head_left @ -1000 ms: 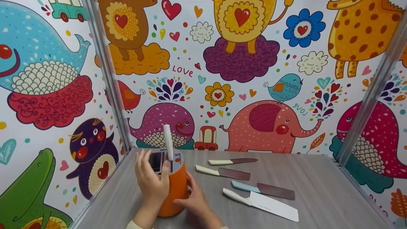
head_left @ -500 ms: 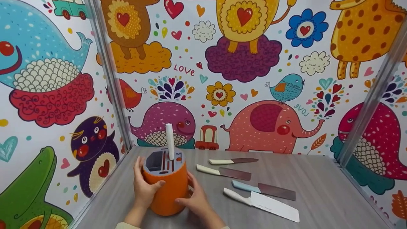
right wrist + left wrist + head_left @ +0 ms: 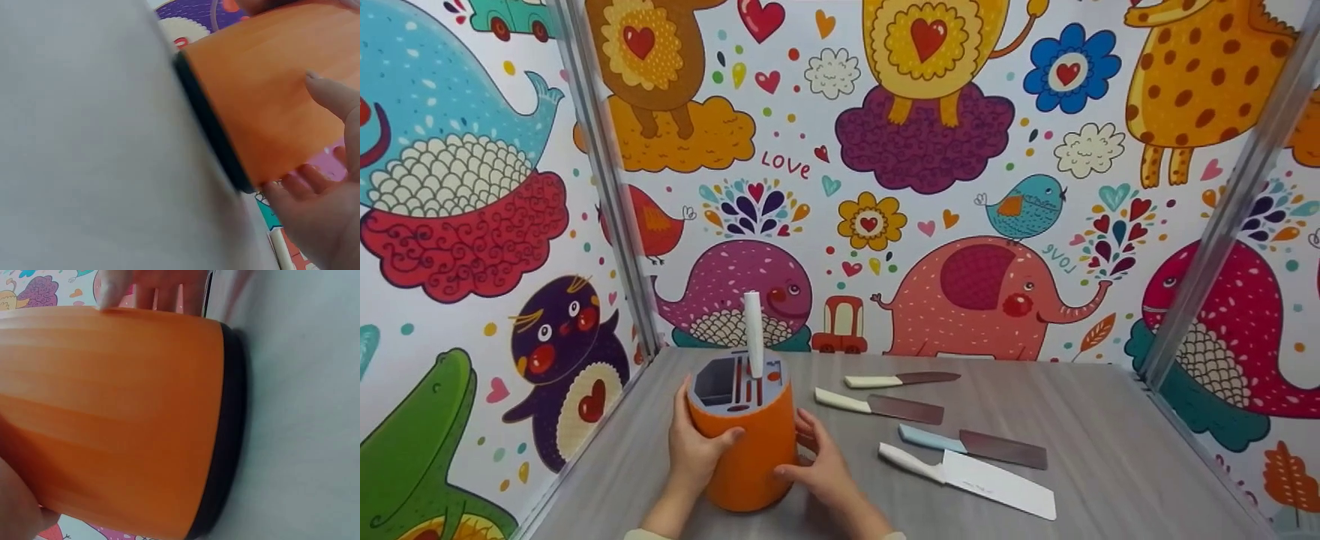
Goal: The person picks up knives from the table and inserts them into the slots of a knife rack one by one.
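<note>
An orange knife block with a grey slotted top stands upright on the table between my hands. A white handle sticks up from one slot; whatever is below it is hidden inside. My left hand holds the block's left side, thumb across the front, fingers behind. On the right side, my right hand holds it lower down, thumb at the front and fingers bent round the far side. The left wrist view shows the block's black base down at the table surface.
To the right lie several knives: a pointed one with a cream handle, a broad one with a cream handle, a blue-handled one and a white cleaver. Cartoon-printed walls enclose the table.
My left hand has come down from beside the block's top rim to its side, thumb now across the front. My right hand keeps its place. The knives lie as before.
</note>
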Demonstrator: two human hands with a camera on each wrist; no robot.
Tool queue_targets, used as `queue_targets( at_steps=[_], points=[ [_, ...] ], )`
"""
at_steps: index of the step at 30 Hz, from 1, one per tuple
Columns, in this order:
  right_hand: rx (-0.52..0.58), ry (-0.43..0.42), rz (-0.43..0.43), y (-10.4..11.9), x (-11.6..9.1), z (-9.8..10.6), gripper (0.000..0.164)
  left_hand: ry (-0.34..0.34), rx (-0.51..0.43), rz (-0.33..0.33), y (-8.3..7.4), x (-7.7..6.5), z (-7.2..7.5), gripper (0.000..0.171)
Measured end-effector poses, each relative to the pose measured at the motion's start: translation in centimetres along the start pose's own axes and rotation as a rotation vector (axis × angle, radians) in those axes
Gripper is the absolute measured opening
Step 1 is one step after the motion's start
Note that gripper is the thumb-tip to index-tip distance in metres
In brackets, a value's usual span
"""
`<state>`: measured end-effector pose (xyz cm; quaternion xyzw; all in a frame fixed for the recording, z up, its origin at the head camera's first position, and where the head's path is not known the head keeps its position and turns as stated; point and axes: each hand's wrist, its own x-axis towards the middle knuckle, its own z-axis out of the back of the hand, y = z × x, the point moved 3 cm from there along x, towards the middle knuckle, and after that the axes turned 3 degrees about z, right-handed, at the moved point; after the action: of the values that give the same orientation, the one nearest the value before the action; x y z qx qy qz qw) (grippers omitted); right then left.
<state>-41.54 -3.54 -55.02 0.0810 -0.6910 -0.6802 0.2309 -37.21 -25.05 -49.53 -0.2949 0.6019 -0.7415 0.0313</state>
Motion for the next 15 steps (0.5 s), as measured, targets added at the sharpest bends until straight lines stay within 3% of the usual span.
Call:
queue_targets(
  at_steps=[3,5,11,15],
  points=[
    [-0.012,0.011,-0.017,1.2,-0.4,1.8,0.084,0.007,0.003,0.008,0.2,-0.2,0.0,0.100],
    [-0.085,0.008,-0.017,2.4,-0.8,3.5,0.078,0.008,0.012,0.010,0.2,-0.3,0.0,0.100],
    [-0.436,0.012,0.000,6.3,-2.1,8.1,0.055,-0.004,0.033,-0.014,-0.1,-0.2,0.2,0.100],
    [-0.729,0.040,0.023,7.2,-3.0,10.9,0.051,0.010,0.039,-0.015,-0.2,-0.1,0.4,0.100]
  ],
)
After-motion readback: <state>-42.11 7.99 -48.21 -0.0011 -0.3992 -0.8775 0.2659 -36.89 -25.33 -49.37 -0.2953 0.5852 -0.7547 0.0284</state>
